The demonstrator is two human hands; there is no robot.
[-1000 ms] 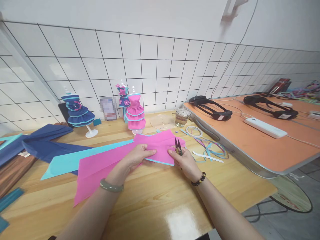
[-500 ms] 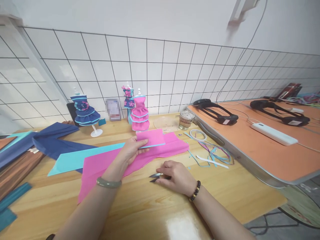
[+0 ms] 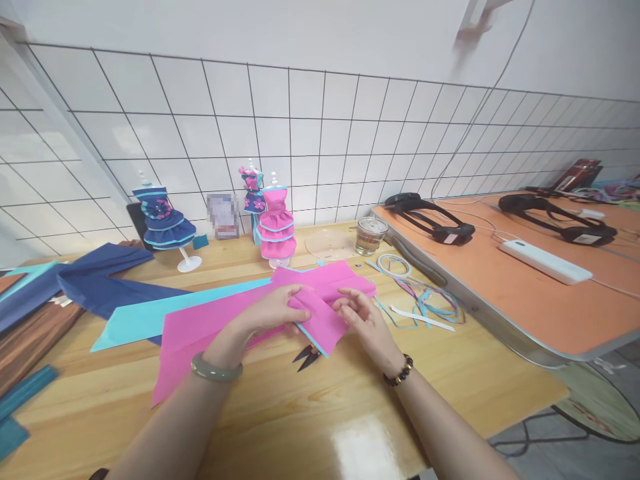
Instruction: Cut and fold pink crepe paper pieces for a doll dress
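My left hand [image 3: 275,310] pinches a small pink fabric piece [image 3: 323,323] with a light blue edge, thumb on top. The piece hangs tilted over the table, one corner pointing down. At its right edge, the curled fingers of my right hand [image 3: 365,323] close on the fabric; the thumb is partly hidden. Dark thread snips [image 3: 307,358] lie on the wood just below that corner, their handles covered by the fabric. Beneath both hands spreads a larger pink cloth [image 3: 200,333], overlapping a turquoise strip [image 3: 145,317].
Behind stand small dress forms in a navy dress [image 3: 165,217], a pink dress [image 3: 277,227] and a mixed-colour dress [image 3: 251,190]. A glass jar [image 3: 371,235], a tape roll [image 3: 394,266] and tangled ribbons [image 3: 433,300] lie right. Navy fabric [image 3: 105,273] lies left. An orange table [image 3: 530,320] adjoins.
My right hand has let go of the snips, which now lie on the table, and moved up to the fabric piece. The piece has turned and tilted downward in my left hand.
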